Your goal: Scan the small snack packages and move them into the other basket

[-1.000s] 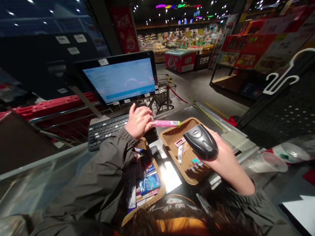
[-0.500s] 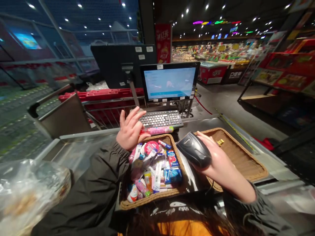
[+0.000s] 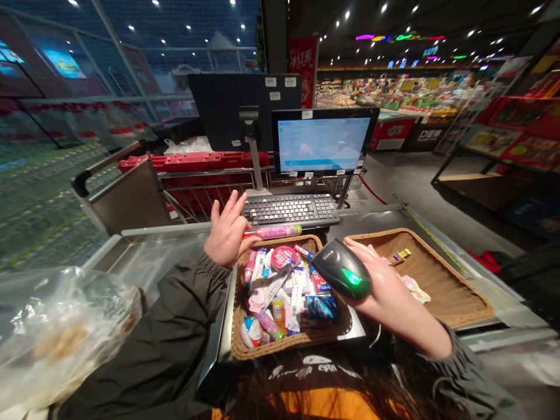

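Note:
My left hand (image 3: 226, 232) pinches one end of a long pink candy tube (image 3: 275, 231) between thumb and forefinger, with the other fingers spread upward. The tube lies level above the far rim of the left wicker basket (image 3: 245, 345), which is full of small sweets and gum packs. My right hand (image 3: 381, 290) grips a black handheld barcode scanner (image 3: 342, 271) with a green light lit, its head pointing left toward the tube. The scanner hovers over the gap between the two baskets.
A second wicker basket (image 3: 455, 303) on the right holds a few small items. Behind stand a keyboard (image 3: 291, 209), a lit monitor (image 3: 322, 143) and a dark display back (image 3: 231, 105). A clear plastic bag (image 3: 56, 326) sits at the near left. Red carts (image 3: 192, 163) line the railing.
The view swung left, then settled. My left hand kept the pink tube over the left basket. A green light has come on at the scanner, which dropped slightly.

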The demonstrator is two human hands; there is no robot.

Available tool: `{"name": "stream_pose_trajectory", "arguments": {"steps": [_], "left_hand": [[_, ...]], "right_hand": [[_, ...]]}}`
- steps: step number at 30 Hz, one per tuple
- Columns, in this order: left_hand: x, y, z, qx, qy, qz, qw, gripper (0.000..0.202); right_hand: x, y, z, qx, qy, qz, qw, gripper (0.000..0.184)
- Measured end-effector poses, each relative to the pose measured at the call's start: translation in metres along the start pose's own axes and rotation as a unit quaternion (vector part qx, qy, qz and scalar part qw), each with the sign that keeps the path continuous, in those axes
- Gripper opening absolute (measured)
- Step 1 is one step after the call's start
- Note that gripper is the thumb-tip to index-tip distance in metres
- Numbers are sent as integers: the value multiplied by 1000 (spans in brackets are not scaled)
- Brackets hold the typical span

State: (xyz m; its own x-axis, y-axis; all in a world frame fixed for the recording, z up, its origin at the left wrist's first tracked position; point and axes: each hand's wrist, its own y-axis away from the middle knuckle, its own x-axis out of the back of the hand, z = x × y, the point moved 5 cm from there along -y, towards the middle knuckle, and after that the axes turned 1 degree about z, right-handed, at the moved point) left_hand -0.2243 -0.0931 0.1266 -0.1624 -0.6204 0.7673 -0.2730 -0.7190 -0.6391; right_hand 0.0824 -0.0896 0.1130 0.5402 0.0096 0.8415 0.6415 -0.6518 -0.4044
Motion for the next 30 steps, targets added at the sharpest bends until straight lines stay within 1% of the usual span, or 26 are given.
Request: {"name": "stream_pose_trajectory", "arguments": {"steps": [3, 7, 12, 17, 20, 22, 25, 30], "left_hand": [[-4, 3, -3, 4, 9, -4, 1000, 23], [-13, 7, -6, 11, 20, -19, 1000, 22], [-26, 16, -5, 32, 26, -42, 998, 24], [-45, 39, -3, 61, 32, -63, 996, 20], [-60, 58, -2, 72, 42, -83, 993, 20], [-70, 70, 0, 81, 54, -108, 989, 20], [-83, 87, 4, 87, 83, -162, 979, 23], [-104, 106, 20, 68, 131, -248, 957, 28]], "right_hand": [[-1, 1, -1, -11, 4, -9, 1000, 54], [-1, 3, -3, -17, 4, -12, 1000, 60], [-2, 5, -2, -17, -5, -23, 1000, 51], [-8, 6, 1, -27, -13, -21, 999, 59], [-13, 6, 4, -28, -23, -24, 999, 53], [-15, 6, 5, -28, -29, -29, 999, 49], [-17, 5, 5, -26, -37, -33, 998, 46], [-19, 3, 5, -19, -46, -43, 998, 37]]}}
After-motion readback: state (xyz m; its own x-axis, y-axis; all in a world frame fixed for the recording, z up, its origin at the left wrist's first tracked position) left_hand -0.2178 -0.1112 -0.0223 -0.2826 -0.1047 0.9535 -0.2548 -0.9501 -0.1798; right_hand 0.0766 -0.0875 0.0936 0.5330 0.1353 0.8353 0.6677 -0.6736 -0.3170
